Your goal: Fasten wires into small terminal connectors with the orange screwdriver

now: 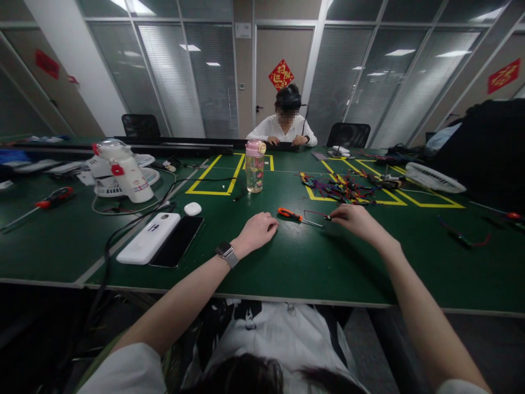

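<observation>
My right hand [356, 220] pinches the dark connector end of a thin red-and-black wire [314, 212] just above the green table. The wire runs left from my fingertips and bends down near the screwdriver. An orange-and-black screwdriver [290, 214] lies between my hands, its metal shaft pointing right. Beside its handle, my left hand [259, 230] rests on the tabletop with fingers curled in and nothing visible in them. Behind my right hand spreads a tangled pile of coloured wires [344, 187] with small connectors.
A pink-lidded bottle [255, 169] stands beyond my left hand. At left lie a white power bank [150, 238], a black phone [178, 241], a white earbud case [192, 208] and black cables. Yellow tape [209, 192] marks rectangles. Another person [283, 126] sits opposite.
</observation>
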Demonstrator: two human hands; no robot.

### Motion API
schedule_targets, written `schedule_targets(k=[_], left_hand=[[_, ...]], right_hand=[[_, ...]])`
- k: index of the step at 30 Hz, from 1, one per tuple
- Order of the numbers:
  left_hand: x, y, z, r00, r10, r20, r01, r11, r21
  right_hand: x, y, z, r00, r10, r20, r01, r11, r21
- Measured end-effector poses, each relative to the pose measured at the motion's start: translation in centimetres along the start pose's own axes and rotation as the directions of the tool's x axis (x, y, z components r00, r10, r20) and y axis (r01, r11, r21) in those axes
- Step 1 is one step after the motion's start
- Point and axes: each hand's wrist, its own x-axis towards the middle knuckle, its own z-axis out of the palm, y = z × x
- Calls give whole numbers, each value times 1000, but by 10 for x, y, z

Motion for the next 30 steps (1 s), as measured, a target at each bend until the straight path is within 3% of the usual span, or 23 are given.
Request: schedule_targets(k=[7,11,16,20,27,30], left_hand=[[0,5,-5,999,-35,-13,35,999,-6],[0,3,-2,997,-39,-70,37,999,-24],[0,-1,4,993,64,-97,-71,995,-68],[-1,-1,4,989,143,-44,-145,988,-60],[0,1,0,992,117,43,-116,993,-13],[1,0,0,991,116,62,-115,993,-10]], right_hand=[[4,-62,31,987,-156,47,150,982,111],[0,-83,57,984,-172,44,161,970,183],[2,-90,74,974,-226,34,206,933,296],[8,-92,80,971,-238,21,214,902,374],[13,-91,75,954,-298,25,267,886,378],[18,-81,66,979,-200,-38,200,918,343]])
